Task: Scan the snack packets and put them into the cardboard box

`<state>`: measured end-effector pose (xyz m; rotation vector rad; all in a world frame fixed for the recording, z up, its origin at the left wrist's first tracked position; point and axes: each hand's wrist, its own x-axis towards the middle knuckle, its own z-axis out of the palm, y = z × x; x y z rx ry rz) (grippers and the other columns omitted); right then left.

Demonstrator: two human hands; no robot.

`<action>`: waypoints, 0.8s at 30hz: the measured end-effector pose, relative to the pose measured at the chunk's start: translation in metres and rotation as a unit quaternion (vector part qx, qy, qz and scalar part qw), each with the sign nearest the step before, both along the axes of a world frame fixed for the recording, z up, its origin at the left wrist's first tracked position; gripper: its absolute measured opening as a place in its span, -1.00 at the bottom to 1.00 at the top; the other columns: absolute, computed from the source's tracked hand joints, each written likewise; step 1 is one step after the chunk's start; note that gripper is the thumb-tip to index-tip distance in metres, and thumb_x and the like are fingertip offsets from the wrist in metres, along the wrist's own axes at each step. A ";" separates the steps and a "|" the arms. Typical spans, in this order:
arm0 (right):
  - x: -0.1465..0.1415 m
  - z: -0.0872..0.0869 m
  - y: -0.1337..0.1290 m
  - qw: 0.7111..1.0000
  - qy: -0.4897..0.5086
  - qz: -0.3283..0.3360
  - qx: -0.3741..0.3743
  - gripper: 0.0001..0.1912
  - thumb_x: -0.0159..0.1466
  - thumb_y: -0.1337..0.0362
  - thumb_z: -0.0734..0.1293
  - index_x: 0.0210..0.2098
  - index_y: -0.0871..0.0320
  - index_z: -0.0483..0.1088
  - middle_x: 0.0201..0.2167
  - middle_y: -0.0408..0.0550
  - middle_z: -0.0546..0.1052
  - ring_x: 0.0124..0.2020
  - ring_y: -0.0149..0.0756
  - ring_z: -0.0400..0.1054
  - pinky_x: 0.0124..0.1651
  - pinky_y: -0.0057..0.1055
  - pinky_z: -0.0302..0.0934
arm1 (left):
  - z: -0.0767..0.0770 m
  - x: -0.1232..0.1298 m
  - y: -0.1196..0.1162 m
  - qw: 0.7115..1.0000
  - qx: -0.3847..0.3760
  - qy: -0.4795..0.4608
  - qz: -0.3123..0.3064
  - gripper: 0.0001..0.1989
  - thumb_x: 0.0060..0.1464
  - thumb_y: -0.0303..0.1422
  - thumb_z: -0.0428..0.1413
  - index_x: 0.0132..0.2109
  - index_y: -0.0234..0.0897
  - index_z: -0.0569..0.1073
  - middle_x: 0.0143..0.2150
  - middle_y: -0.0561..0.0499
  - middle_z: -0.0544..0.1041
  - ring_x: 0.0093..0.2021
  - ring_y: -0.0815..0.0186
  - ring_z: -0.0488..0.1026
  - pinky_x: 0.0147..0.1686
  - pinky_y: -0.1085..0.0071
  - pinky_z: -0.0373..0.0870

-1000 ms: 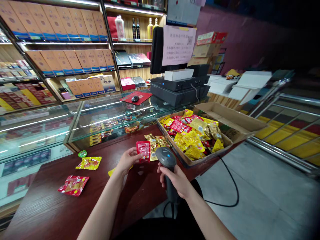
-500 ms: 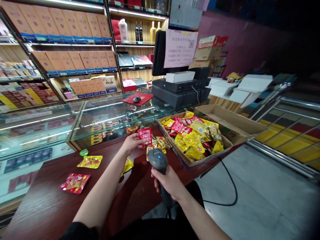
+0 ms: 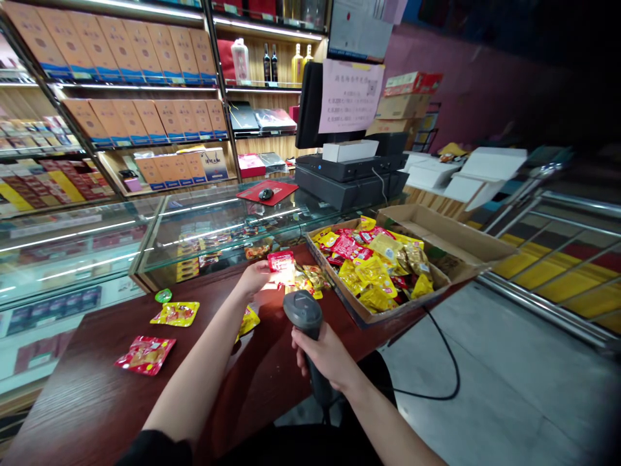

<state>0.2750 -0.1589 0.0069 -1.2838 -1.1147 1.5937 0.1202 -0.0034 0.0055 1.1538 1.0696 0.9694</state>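
Pinched in my left hand is a red snack packet, held up over the dark red wooden table. A bright light falls on its lower part. My right hand is wrapped round the handle of a dark grey barcode scanner, whose head points at the packet from close by. Gold and yellow packets lie on the table just behind the scanner. A yellow packet is partly covered by my left forearm. Further left lie another yellow packet, a red packet and a small green item.
An open cardboard box full of red and yellow packets stands to the right. Behind the table is a glass display counter with a mouse and a monitor. The scanner's black cable loops at the right.
A bright light now shines on the red packet and the packets behind it. The blue light on top of the scanner has gone out. Both hands have barely moved.
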 end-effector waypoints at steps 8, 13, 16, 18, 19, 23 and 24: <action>0.013 -0.004 0.026 0.990 0.083 -0.099 0.059 -0.72 -0.03 0.25 0.41 -0.31 0.20 0.45 -0.29 -0.01 0.56 -0.20 -0.21 0.44 -0.22 -0.38 0.33 | -0.002 -0.004 0.001 0.997 -0.050 -0.054 -0.027 -0.55 -0.36 -0.37 0.39 -0.22 -0.38 0.50 -0.27 -0.12 0.58 -0.39 0.29 0.52 -0.37 0.40 0.48; 0.047 0.003 0.073 0.966 0.256 -0.044 -0.009 -0.69 -0.02 0.35 0.27 -0.25 0.19 0.44 -0.19 0.05 0.55 -0.04 -0.12 0.40 -0.04 -0.23 0.31 | -0.003 -0.014 -0.002 0.987 -0.111 -0.079 -0.086 -0.57 -0.25 -0.40 0.37 -0.16 -0.36 0.49 -0.18 -0.14 0.56 -0.33 0.31 0.53 -0.36 0.45 0.50; 0.060 0.009 0.088 0.939 0.341 0.026 -0.044 -0.65 0.01 0.39 0.22 -0.20 0.25 0.41 -0.16 0.12 0.53 -0.01 -0.10 0.40 0.04 -0.14 0.28 | -0.002 -0.017 -0.004 0.983 -0.136 -0.072 -0.101 -0.58 -0.23 -0.42 0.36 -0.15 -0.36 0.47 -0.18 -0.14 0.56 -0.35 0.32 0.54 -0.37 0.46 0.51; 0.065 0.014 0.090 0.927 0.366 0.048 -0.065 -0.62 0.01 0.43 0.20 -0.15 0.27 0.39 -0.15 0.13 0.53 0.00 -0.12 0.39 0.10 -0.11 0.23 | 0.000 -0.017 -0.004 0.982 -0.143 -0.065 -0.107 -0.58 -0.22 -0.44 0.35 -0.14 -0.36 0.46 -0.18 -0.13 0.56 -0.35 0.33 0.54 -0.36 0.45 0.52; 0.067 0.017 0.091 0.923 0.375 0.051 -0.075 -0.60 0.01 0.45 0.20 -0.13 0.28 0.37 -0.15 0.14 0.53 0.00 -0.13 0.39 0.12 -0.09 0.21 | 0.002 -0.015 -0.004 0.982 -0.143 -0.060 -0.110 -0.59 -0.21 -0.44 0.35 -0.14 -0.36 0.46 -0.18 -0.13 0.56 -0.35 0.33 0.54 -0.35 0.45 0.52; 0.083 0.031 0.091 0.913 0.398 0.028 -0.087 -0.57 0.02 0.49 0.18 -0.10 0.31 0.34 -0.16 0.15 0.54 0.00 -0.14 0.40 0.16 -0.05 0.16 | 0.018 0.007 0.002 0.982 -0.128 -0.044 -0.130 -0.60 -0.18 -0.43 0.34 -0.14 -0.37 0.46 -0.17 -0.14 0.56 -0.30 0.30 0.55 -0.29 0.42 0.52; 0.090 0.035 0.090 0.913 0.400 0.015 -0.085 -0.58 0.02 0.49 0.17 -0.10 0.31 0.34 -0.17 0.15 0.54 -0.01 -0.14 0.40 0.15 -0.05 0.16 | 0.024 0.016 0.004 0.982 -0.124 -0.043 -0.138 -0.60 -0.18 -0.43 0.33 -0.13 -0.36 0.46 -0.16 -0.15 0.56 -0.29 0.28 0.55 -0.28 0.41 0.52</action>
